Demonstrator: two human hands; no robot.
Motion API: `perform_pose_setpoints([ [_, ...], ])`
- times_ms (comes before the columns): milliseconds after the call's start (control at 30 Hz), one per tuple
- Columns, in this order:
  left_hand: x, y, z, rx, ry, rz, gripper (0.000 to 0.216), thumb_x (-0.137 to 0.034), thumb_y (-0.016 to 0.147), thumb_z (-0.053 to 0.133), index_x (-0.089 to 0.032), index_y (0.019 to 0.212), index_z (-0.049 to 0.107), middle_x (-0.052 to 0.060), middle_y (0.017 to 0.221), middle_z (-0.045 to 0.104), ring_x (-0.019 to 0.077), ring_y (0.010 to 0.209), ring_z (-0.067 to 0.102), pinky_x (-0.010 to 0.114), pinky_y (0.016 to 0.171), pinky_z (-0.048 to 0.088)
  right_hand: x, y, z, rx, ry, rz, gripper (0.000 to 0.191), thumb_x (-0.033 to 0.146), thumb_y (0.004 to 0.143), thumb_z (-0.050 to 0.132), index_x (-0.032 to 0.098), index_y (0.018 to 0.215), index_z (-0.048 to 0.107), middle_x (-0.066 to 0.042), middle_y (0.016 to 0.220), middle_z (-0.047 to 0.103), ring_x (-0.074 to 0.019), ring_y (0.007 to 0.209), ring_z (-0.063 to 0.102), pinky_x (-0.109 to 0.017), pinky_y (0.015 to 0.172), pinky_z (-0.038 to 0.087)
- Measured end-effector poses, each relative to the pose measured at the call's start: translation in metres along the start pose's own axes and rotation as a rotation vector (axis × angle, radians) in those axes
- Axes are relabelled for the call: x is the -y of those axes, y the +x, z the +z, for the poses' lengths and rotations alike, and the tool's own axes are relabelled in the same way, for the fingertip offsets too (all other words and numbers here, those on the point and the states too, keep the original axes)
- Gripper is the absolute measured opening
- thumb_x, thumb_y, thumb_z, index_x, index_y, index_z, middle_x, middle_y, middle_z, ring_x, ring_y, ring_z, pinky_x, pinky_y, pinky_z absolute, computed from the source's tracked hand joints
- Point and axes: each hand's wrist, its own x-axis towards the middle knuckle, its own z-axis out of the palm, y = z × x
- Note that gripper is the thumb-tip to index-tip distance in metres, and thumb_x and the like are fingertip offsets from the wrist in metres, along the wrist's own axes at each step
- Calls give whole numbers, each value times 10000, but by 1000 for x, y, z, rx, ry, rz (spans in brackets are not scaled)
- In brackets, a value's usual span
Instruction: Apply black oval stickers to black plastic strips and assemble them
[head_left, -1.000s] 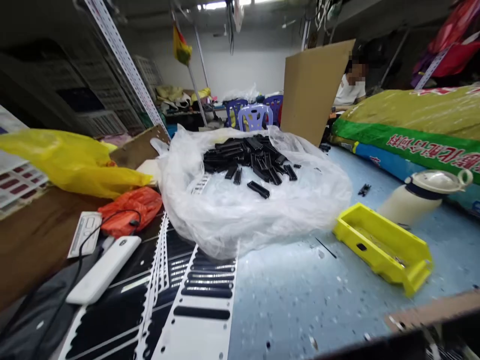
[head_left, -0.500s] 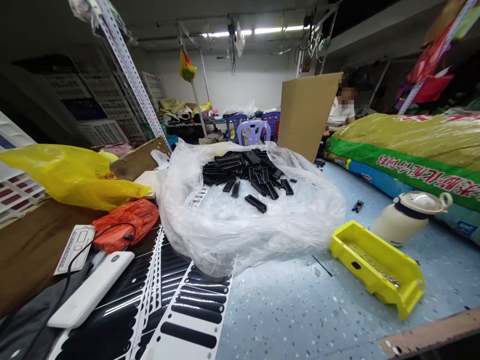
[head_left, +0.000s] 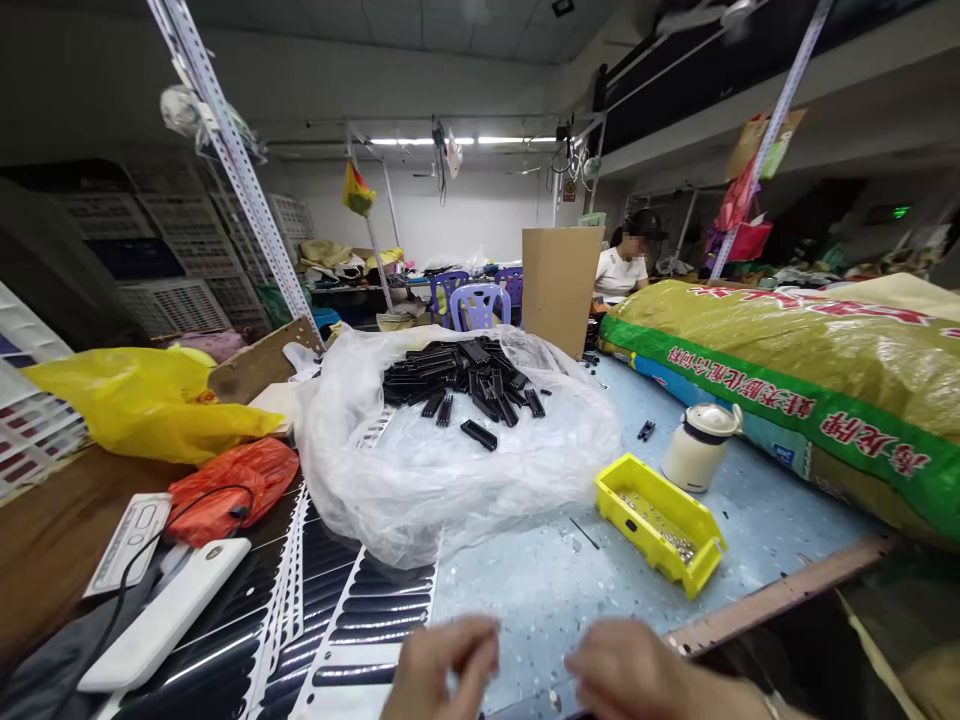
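Both hands show at the bottom edge, low over the blue speckled table. My left hand has its fingers curled in, beside a sheet of black strip labels. My right hand faces it with fingers pressed together. Whatever they hold is hidden. Beyond them lies a clear plastic bag with a pile of small black plastic parts on top. A yellow bin with small metal bits inside sits to the right of the bag.
A white jar stands before a large green-and-yellow sack on the right. On the left lie a white power bank with its cable, an orange bag and a yellow bag. Farther back are a cardboard box and a seated person.
The view has pulled back and tilted up, so the bag and bin look farther off. Both my hands have come into view at the bottom edge.
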Motion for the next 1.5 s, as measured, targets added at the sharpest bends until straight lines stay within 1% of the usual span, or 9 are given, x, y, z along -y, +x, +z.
perform_pose_setpoints([
  [100, -39, 88, -18, 12, 452, 220, 239, -212, 929, 501, -200, 876, 733, 31, 811, 732, 193, 807, 682, 310, 797, 536, -35, 35, -41, -125, -61, 4, 174, 182, 938, 527, 170, 958, 699, -91, 828, 678, -191, 791, 648, -303, 735, 524],
  [300, -59, 242, -26, -14, 846, 150, 200, -168, 931, 542, -143, 1081, 673, 105, 1130, 688, 230, 1071, 635, 430, 960, 490, -99, 146, -82, -45, -261, 122, 237, 45, 834, 544, 136, 908, 750, -101, 884, 733, -192, 828, 674, -269, 767, 487],
  [467, -18, 305, -18, 84, 995, 106, 313, -326, 917, 604, -169, 1187, 601, 92, 1222, 617, 234, 1064, 618, 453, 896, 527, -168, 261, -62, 47, -304, 261, 201, 45, 849, 562, 119, 923, 734, -99, 922, 732, -199, 902, 671, -284, 813, 495],
  [567, 5, 332, -16, 110, 1050, 102, 343, -319, 910, 612, -164, 1215, 589, 103, 1278, 587, 261, 1133, 585, 499, 946, 494, -205, 324, -43, 103, -345, 378, 151, 235, 921, 611, 123, 1001, 674, -72, 995, 687, -189, 903, 655, -349, 817, 534],
  [733, 28, 363, -19, 150, 1020, 106, 343, -308, 894, 633, -164, 1203, 600, 103, 1306, 574, 280, 1192, 547, 537, 996, 447, -235, 385, -15, 137, -390, 503, 315, 337, 944, 597, 158, 1202, 585, -95, 1204, 601, -216, 1025, 621, -407, 862, 542],
  [933, 32, 366, -41, 55, 786, 89, 236, -299, 893, 630, -146, 1071, 647, 84, 1164, 647, 252, 1124, 586, 510, 978, 451, -233, 386, -9, 144, -396, 578, 320, 336, 944, 596, 160, 1211, 579, -93, 1210, 598, -218, 1029, 619, -413, 864, 542],
  [1100, 7, 340, -70, -118, 435, 97, 225, -274, 878, 560, -103, 909, 703, 113, 856, 721, 270, 921, 656, 411, 842, 494, -216, 363, -40, 54, -396, 602, 278, 352, 918, 621, 121, 1072, 649, -88, 1048, 667, -197, 926, 648, -348, 801, 527],
  [1333, -42, 229, -74, -69, -27, 220, 437, -466, 789, 558, -88, 949, 709, 77, 759, 727, 210, 692, 657, 292, 616, 501, -159, 273, -90, -79, -349, 519, 131, 242, 725, 664, 132, 733, 734, -31, 649, 665, -154, 629, 589, -239, 515, 321],
  [1500, -48, 152, -45, -21, 292, 265, 215, -264, 759, 563, -150, 820, 735, 7, 658, 670, 157, 613, 570, 246, 563, 376, -121, 186, -87, -85, -297, 457, 133, 247, 726, 651, 144, 707, 732, -24, 656, 659, -143, 624, 548, -234, 541, 318],
])
